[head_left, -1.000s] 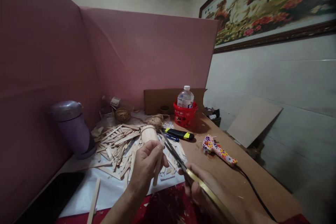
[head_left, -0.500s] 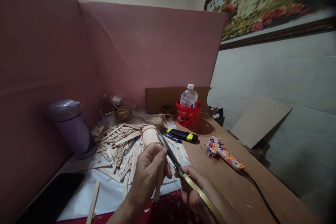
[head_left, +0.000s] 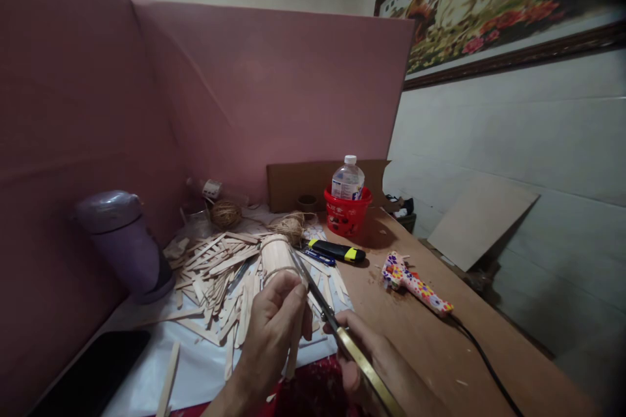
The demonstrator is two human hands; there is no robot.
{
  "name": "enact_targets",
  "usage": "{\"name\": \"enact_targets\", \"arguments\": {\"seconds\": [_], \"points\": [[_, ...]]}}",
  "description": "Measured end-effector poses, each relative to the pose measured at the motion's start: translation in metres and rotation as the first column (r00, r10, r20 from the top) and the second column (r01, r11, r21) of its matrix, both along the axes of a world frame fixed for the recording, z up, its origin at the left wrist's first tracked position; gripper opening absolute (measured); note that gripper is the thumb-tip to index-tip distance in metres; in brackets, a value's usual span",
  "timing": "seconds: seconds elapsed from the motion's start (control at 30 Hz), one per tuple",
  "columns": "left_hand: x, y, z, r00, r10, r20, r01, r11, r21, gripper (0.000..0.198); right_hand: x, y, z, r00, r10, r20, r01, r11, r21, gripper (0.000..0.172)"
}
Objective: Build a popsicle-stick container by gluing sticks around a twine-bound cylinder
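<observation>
My left hand [head_left: 278,316] is closed on a wooden craft stick [head_left: 294,345], pinched between thumb and fingers, its lower end pointing down. In my right hand [head_left: 364,352] is a pair of scissors [head_left: 320,303] with gold-coloured handles, its blades reaching up beside my left fingertips. Whether the blades touch the stick I cannot tell. Just beyond my left hand lies a cylinder of craft sticks [head_left: 276,253], with twine round it. Many loose craft sticks [head_left: 215,273] are heaped to the left on a white sheet [head_left: 195,365].
A red bucket [head_left: 346,216] holds a plastic bottle [head_left: 348,179]. Nearby are a black-and-yellow utility knife [head_left: 337,250], a blue cutter [head_left: 319,257] and a flowered glue gun [head_left: 415,283] with a cord. A purple tumbler [head_left: 124,247], a dark phone [head_left: 95,371] and twine balls [head_left: 225,214] stand left.
The whole view has shifted slightly. My right hand and the scissors sit a little closer to my left hand, which keeps its pinch on the stick.
</observation>
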State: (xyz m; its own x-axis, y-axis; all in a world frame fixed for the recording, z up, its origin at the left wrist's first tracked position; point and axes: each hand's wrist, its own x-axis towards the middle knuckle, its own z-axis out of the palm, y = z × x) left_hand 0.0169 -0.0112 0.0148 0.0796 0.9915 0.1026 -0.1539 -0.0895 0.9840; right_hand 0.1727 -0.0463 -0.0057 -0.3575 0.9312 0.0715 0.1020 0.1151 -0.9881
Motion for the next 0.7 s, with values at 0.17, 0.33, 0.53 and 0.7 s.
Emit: {"name": "enact_targets", "arguments": {"seconds": [0.17,0.33,0.53,0.7], "points": [[0.0,0.002,-0.009,1.0,0.01,0.009,-0.011,0.996,0.091,0.029,-0.001,0.002,-0.001,0.992,-0.041,0.123,0.035,0.998,0.049,0.07],[0.0,0.002,-0.016,1.0,0.003,0.022,-0.005,0.995,0.095,0.03,-0.002,-0.001,0.006,0.993,-0.051,0.111,0.052,0.999,-0.007,0.06],[0.003,-0.002,-0.013,0.999,0.014,0.033,-0.017,0.997,0.078,0.031,-0.002,-0.001,-0.001,0.995,-0.04,0.089,0.05,0.993,-0.104,0.05],[0.004,0.001,-0.015,0.994,0.108,0.031,-0.109,0.992,0.059,0.032,0.0,0.006,-0.013,0.998,-0.03,0.058,0.034,0.997,-0.072,0.049]]}}
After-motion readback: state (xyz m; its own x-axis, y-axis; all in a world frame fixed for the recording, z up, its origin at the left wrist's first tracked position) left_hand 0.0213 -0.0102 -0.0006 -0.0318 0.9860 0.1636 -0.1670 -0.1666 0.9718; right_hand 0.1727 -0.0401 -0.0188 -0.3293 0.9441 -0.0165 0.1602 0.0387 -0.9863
